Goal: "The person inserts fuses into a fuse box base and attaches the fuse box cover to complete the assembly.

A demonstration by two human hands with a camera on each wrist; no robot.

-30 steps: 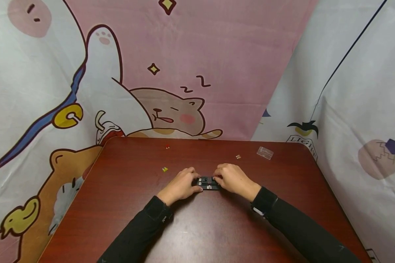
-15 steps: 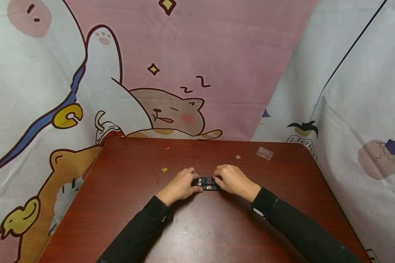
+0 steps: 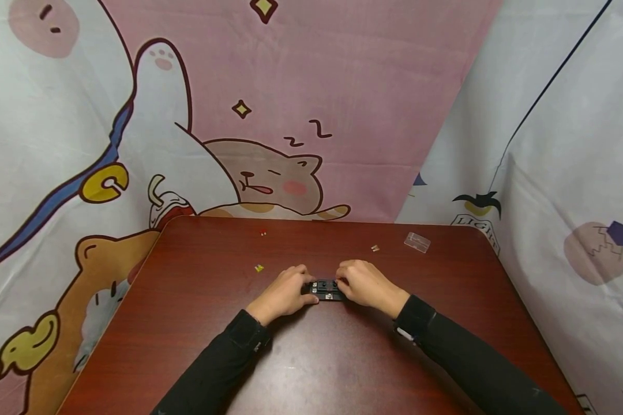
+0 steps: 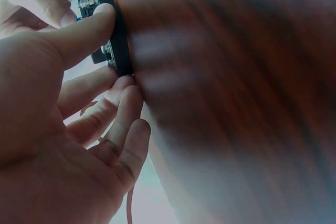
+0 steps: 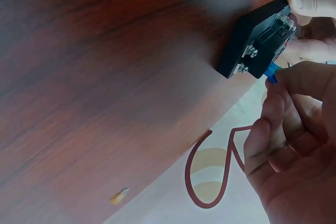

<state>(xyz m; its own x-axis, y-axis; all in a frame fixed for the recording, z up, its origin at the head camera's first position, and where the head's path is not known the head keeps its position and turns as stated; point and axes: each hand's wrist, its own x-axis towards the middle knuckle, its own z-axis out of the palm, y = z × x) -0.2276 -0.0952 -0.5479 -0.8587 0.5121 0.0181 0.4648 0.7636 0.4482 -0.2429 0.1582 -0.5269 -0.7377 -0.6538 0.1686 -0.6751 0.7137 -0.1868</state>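
A black block with metal screw terminals (image 3: 328, 290) lies on the table between both hands. My left hand (image 3: 289, 291) grips its left end, thumb on the near side and fingers at the far side. A small blue piece (image 5: 271, 72) shows against the block in the right wrist view. Thumb and forefinger of my right hand (image 3: 368, 282) pinch this blue piece at the block's right part. How far it sits in the block is hidden by the fingers. In the left wrist view the block (image 4: 122, 40) appears edge-on, partly covered by the left thumb.
Small yellow pieces (image 3: 259, 268) and red pieces (image 3: 263, 233) lie left of the block on the brown table (image 3: 197, 276). Tan pieces (image 3: 375, 248) and a clear plastic case (image 3: 417, 242) lie toward the back right. A printed cloth hangs behind the table.
Both hands stay at the block with almost no movement. The head view has shifted very slightly.
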